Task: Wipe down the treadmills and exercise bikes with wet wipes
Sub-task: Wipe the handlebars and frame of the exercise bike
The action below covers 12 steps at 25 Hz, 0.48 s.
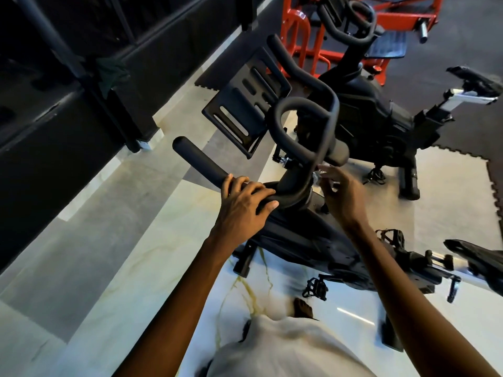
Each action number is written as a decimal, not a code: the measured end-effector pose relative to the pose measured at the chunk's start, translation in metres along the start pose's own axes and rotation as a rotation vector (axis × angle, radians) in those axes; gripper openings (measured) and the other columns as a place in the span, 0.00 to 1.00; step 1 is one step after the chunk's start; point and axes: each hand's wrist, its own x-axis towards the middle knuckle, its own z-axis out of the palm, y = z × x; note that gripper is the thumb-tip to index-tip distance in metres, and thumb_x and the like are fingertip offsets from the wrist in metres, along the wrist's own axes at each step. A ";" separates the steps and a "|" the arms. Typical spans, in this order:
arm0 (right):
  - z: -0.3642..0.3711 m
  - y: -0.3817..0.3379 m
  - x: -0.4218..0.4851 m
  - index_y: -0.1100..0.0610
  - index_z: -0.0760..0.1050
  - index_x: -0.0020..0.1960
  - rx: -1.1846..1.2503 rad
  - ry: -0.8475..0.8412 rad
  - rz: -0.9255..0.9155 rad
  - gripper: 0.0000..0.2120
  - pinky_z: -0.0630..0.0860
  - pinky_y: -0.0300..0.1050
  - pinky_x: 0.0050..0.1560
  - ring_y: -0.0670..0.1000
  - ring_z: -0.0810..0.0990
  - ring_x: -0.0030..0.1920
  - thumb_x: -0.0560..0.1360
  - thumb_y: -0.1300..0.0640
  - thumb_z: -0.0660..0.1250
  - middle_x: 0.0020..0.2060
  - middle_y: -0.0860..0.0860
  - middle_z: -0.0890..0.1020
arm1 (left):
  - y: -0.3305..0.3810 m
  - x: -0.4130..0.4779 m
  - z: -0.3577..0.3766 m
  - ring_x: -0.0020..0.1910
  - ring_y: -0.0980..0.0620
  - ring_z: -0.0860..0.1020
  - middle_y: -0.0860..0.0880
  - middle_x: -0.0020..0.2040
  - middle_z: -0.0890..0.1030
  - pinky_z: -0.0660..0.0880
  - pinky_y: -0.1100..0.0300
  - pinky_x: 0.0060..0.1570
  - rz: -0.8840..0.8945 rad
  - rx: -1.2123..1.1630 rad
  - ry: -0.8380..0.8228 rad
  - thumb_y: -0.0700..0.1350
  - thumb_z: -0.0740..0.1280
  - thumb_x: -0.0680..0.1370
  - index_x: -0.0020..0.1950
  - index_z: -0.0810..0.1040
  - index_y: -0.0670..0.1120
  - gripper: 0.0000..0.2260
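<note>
White cloth shirt (285, 349) at bottom; left hand (242, 200) wraps black padded handlebar (196, 159) mid-frame, right hand (340, 194) blurry, can't tell grip.

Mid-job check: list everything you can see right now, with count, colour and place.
near exercise bike: one, black, centre, under the hands
handlebar: one, black, looped, atop the near bike
device tray: one, black, slotted, ahead of the handlebar
far exercise bike: one, black, upper right
red frame: one, red-orange, top, behind the far bike
green cloth: one, dark green, hung on a black post, upper left
floor: pale marble-look tiles
foam mat: dark, top right
white shirt: one, bottom centre
bare foot: one, below the bike
left hand: grips the handlebar
right hand: by the stem; something pale at the fingers, too blurred to name
</note>
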 end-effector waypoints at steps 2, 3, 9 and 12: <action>0.011 0.006 -0.017 0.58 0.81 0.61 0.154 -0.013 0.029 0.12 0.79 0.30 0.48 0.37 0.82 0.51 0.78 0.61 0.71 0.55 0.51 0.85 | 0.009 0.003 0.005 0.62 0.44 0.76 0.52 0.56 0.84 0.54 0.46 0.72 -0.013 -0.042 0.008 0.60 0.59 0.80 0.59 0.84 0.52 0.18; 0.014 0.006 -0.025 0.56 0.81 0.61 0.187 -0.025 0.009 0.11 0.80 0.32 0.48 0.40 0.83 0.51 0.78 0.60 0.71 0.54 0.50 0.84 | 0.015 0.005 0.008 0.61 0.45 0.76 0.52 0.56 0.84 0.55 0.46 0.71 -0.020 -0.052 -0.001 0.59 0.59 0.80 0.59 0.83 0.52 0.19; 0.011 0.011 0.014 0.55 0.81 0.54 0.145 0.066 -0.017 0.07 0.77 0.34 0.42 0.38 0.78 0.46 0.77 0.56 0.70 0.49 0.49 0.81 | 0.054 0.020 0.025 0.55 0.46 0.79 0.50 0.49 0.86 0.59 0.48 0.61 -0.097 0.036 -0.104 0.60 0.54 0.81 0.62 0.80 0.48 0.23; 0.014 0.020 0.020 0.56 0.82 0.57 0.159 0.090 -0.015 0.09 0.75 0.32 0.44 0.41 0.79 0.47 0.78 0.57 0.70 0.51 0.49 0.81 | 0.066 0.026 0.030 0.54 0.46 0.80 0.49 0.50 0.86 0.64 0.47 0.59 -0.139 0.089 -0.141 0.60 0.51 0.81 0.66 0.78 0.47 0.26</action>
